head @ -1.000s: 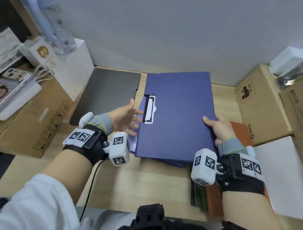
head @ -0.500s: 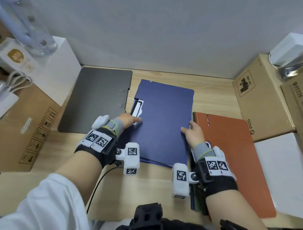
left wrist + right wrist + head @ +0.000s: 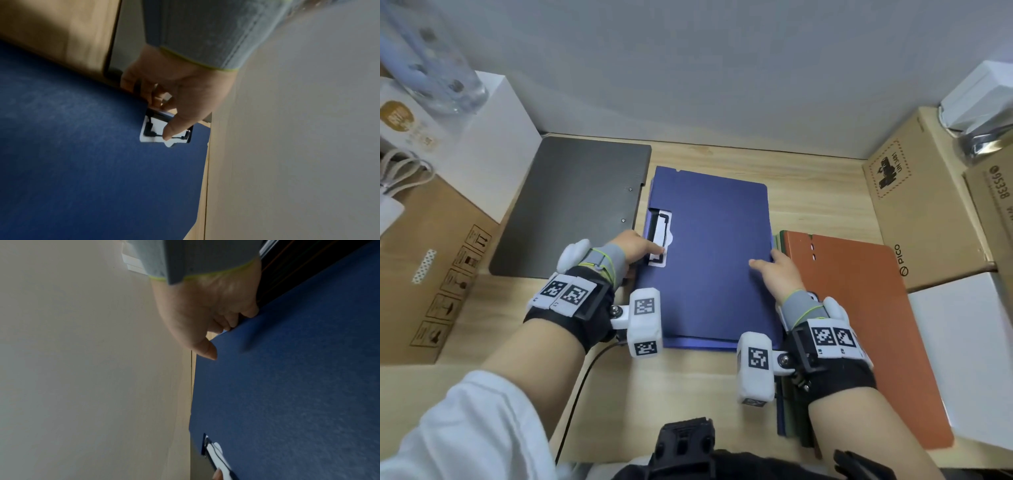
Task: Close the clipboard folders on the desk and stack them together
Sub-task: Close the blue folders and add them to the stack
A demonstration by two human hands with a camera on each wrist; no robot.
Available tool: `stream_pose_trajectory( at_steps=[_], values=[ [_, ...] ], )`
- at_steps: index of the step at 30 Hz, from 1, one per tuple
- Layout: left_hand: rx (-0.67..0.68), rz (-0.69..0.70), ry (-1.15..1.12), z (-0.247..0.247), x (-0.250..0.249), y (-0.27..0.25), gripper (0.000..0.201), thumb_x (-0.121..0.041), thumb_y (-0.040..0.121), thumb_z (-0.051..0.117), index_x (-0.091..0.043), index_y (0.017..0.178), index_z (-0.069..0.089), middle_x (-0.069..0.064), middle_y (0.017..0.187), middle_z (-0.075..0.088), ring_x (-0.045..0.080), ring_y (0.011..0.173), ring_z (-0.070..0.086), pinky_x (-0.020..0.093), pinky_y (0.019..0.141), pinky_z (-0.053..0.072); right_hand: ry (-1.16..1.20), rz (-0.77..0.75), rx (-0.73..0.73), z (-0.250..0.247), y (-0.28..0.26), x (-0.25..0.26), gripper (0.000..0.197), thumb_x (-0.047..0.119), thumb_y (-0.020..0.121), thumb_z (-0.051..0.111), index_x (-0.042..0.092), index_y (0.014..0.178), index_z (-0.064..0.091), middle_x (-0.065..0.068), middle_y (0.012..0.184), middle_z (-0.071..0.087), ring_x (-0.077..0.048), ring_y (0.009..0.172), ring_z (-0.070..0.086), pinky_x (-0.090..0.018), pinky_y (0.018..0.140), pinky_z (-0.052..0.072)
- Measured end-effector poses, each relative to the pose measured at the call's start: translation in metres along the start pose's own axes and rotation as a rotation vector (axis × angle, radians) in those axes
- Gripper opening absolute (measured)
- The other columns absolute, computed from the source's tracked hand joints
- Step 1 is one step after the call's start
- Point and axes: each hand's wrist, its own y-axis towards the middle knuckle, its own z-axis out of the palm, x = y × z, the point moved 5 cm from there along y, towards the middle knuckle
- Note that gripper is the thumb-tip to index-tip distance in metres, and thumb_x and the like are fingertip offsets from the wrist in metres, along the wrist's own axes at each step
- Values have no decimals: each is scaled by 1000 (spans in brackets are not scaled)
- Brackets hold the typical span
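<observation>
blue folder (image 3: pixel 714 260) closed, flat | left hand (image 3: pixel 635 248) pinches clip (image 3: pixel 660 240) at 9 o'clock | right hand (image 3: pixel 777 274) grips 3 o'clock edge | lift level onto orange folder (image 3: pixel 859 329), squaring edges

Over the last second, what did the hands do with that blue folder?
The blue folder, held tilted above the desk, came down flat. The left hand moved onto its clip; the right hand kept the right edge. The grey folder stayed put; the orange folder lies alongside.
</observation>
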Motion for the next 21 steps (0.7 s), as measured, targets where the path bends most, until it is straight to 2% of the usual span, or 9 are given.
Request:
stream_pose_trajectory(
  at_steps=[2,4,8,10,12,13,16,18,21],
  values=[
    [67,-14,-84,-3,4,-3,37,-15,77,70,-4,110,56,10,79,56,22,64,51,29,67,45,10,21,11,0,-2,1,67,20,86,59,3,145,31,-9,151,37,-28,137,39,-42,113,33],
    [105,12,-152,-6,2,-10,34,-9,79,69,-4,110,56,9,84,62,21,68,58,29,65,50,47,39,37,2,-2,-2,67,17,88,57,5,147,28,-8,153,34,-28,137,39,-41,112,34],
    [64,161,-234,-18,-15,-34,10,2,84,56,-7,87,59,0,53,67,15,48,63,24,55,53,193,83,177,20,-12,-5,63,15,92,52,10,148,24,-3,154,31,-22,140,34,-27,98,34],
    [33,241,-252,-25,-27,-49,18,3,85,53,-11,75,58,-4,45,64,15,44,61,22,51,51,240,48,203,25,-16,0,66,15,92,53,12,150,21,-2,157,25,-19,143,27,-29,107,28],
    [33,314,-284,-30,-40,-66,17,2,85,53,-11,75,57,4,59,64,20,54,59,25,60,49,287,-16,185,23,-17,11,70,15,89,56,15,150,21,-2,157,25,-21,141,32,-36,115,28],
    [37,350,-303,-32,-46,-76,15,1,85,53,-12,77,57,6,66,62,19,55,59,26,62,49,313,-49,164,19,-18,17,74,16,86,59,16,149,22,-3,156,29,-23,138,38,-41,113,33],
    [58,432,-366,-34,-60,-102,13,1,83,56,-8,92,59,4,71,60,8,46,62,19,53,50,368,-130,80,-3,-21,33,89,26,70,67,22,148,23,0,153,34,-24,133,45,-47,108,41],
    [149,480,-401,-26,-68,-114,32,-1,74,63,-7,105,58,2,74,62,6,48,63,18,50,50,386,-167,2,-22,-22,40,92,32,64,66,26,147,27,1,152,33,-24,133,45,-47,107,41],
    [359,475,-350,10,-72,-126,34,-2,62,63,-14,94,62,-4,67,66,8,54,65,23,56,56,462,-168,-97,-57,-21,34,85,28,67,66,25,145,31,0,150,37,-24,129,49,-46,104,45]
  ],
)
